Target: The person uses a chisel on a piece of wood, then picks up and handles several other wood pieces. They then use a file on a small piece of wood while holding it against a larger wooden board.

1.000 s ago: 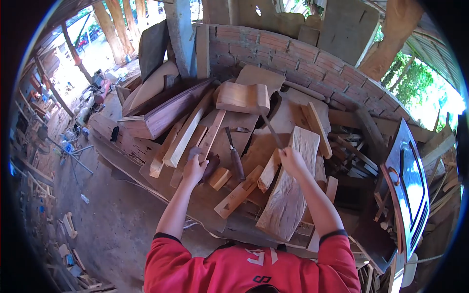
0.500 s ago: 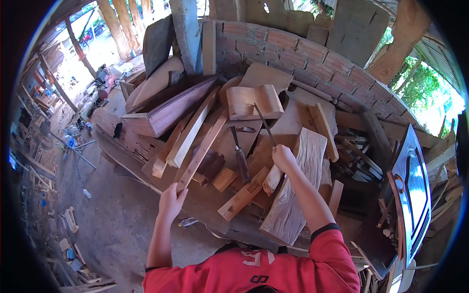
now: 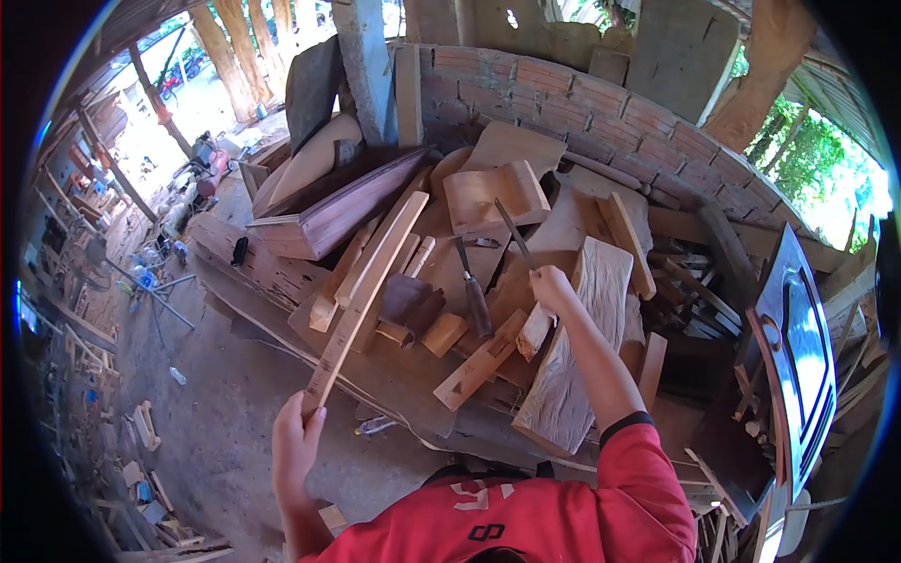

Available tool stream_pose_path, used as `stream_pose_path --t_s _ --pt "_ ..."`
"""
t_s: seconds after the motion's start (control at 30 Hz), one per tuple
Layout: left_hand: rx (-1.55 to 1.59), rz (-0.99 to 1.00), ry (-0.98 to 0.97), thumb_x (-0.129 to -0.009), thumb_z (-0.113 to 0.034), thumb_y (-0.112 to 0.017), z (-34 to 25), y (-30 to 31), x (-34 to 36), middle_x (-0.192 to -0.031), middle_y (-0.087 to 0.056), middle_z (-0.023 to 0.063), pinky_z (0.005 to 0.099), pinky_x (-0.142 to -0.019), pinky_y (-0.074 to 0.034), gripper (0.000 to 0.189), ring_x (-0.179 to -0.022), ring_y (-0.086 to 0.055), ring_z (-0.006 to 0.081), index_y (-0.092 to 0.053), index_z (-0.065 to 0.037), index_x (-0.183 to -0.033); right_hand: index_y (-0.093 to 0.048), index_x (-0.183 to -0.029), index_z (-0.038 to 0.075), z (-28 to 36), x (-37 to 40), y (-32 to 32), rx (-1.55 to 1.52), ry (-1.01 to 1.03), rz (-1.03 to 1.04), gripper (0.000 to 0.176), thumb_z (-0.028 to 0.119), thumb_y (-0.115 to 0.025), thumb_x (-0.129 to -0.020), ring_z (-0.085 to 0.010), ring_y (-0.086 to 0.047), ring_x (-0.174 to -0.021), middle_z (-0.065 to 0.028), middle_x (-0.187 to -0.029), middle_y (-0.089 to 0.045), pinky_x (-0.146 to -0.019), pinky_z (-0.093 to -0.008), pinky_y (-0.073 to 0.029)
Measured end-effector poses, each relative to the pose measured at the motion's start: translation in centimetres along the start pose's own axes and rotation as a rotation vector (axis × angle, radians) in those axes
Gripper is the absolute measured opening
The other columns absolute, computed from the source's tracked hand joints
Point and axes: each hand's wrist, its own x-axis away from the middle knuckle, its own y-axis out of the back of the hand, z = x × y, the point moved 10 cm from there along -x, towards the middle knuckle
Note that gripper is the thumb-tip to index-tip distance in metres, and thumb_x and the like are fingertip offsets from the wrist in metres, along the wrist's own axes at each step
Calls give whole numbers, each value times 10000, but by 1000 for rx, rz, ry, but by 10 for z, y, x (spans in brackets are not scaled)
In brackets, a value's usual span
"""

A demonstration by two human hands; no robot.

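My left hand (image 3: 297, 433) is closed round the near end of a long wooden strip (image 3: 361, 291) with marks on its face. The strip slants up and away over the other timber. In my right hand (image 3: 554, 289) is a thin dark flat bar that looks like a file (image 3: 512, 231); its far tip reaches the carved, curved wooden block (image 3: 497, 192). Between my hands lies a chisel (image 3: 475, 296) with a brown handle. A small rough wood piece (image 3: 533, 332) sits below my right hand, beside a thick grained plank (image 3: 582, 347).
A notched wooden piece (image 3: 481, 360) and a short block (image 3: 444, 334) lie on the bench. A reddish wooden box (image 3: 324, 220) stands at the back left, before the brick wall (image 3: 582, 108). A glossy dark panel (image 3: 798, 347) leans at the right.
My left hand has drawn the wooden strip down and to the left, away from the pile. My right hand, still holding the file-like bar, has shifted only slightly.
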Motion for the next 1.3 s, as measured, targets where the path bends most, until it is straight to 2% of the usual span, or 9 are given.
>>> stream_pose_path --t_s 0.07,0.17,0.47,0.57,0.7,0.8,0.87,1.1,1.3 --pt "-16 -22 -88 -826 -145 -572 1 -13 2 -904 -574 233 402 -706 -447 264 -821 -551 413 -520 40 -1007 -591 -841 -48 -9 8 13 -123 2 -50 362 268 -429 -907 -322 -629 -620 -203 -647 -608 -600 -401 -498" --pt "-65 146 -173 -808 -159 -588 0 -53 6 -952 -573 246 435 -748 -453 350 -887 -553 412 -483 36 -1079 -542 -840 -12 -10 65 54 -642 -30 -186 313 267 -435 -934 -114 -460 -366 -44 -487 -478 -347 -268 -329" --pt "74 526 -517 -806 -132 -579 -34 -129 -19 -915 -580 211 406 -744 -454 293 -865 -565 374 -507 26 -1042 -558 -850 5 -117 217 105 -840 -144 -548 300 273 -453 -935 -72 -398 -361 -9 -523 -463 -342 -217 -303" --pt "342 869 -212 -840 -115 -555 -24 -157 -30 -705 -570 70 271 -641 -456 211 -663 -573 138 -559 46 -976 -549 -856 3 -145 264 96 -864 -237 -602 278 255 -459 -931 -79 -418 -378 -15 -507 -467 -347 -227 -311" --pt "599 1048 -118 -824 -98 -575 -22 -161 -50 -746 -589 35 254 -645 -461 229 -678 -580 103 -568 54 -995 -552 -852 11 -168 312 83 -902 -295 -748 275 260 -463 -929 -77 -415 -378 -12 -499 -467 -349 -232 -310" --pt "506 989 -253 -780 -95 -613 -37 -156 -63 -783 -608 59 266 -675 -465 273 -724 -592 132 -582 49 -1010 -555 -841 14 -176 330 76 -854 -347 -788 280 263 -460 -929 -75 -412 -377 -13 -497 -467 -350 -232 -308" --pt "255 735 -622 -731 -91 -646 -68 -139 -71 -830 -622 96 288 -707 -463 319 -785 -600 178 -596 36 -1019 -558 -825 8 -184 336 71 -841 -368 -806 294 270 -466 -925 -85 -424 -381 -22 -500 -475 -357 -249 -315" --pt "-99 461 -730 -663 -98 -664 -83 -140 -81 -941 -616 154 362 -800 -471 344 -888 -590 310 -612 -14 -992 -570 -834 2 -169 337 89 -288 -426 -670 292 290 -526 -850 -402 -579 -781 -215 -770 -611 -684 -446 -453" --pt "-177 498 -701 -674 -123 -662 -83 -160 -85 -1003 -603 168 357 -848 -456 393 -950 -578 308 -601 10 -1039 -575 -789 34 -160 333 105 -41 -381 -645 275 294 -512 -853 -405 -582 -734 -214 -736 -607 -653 -475 -457"
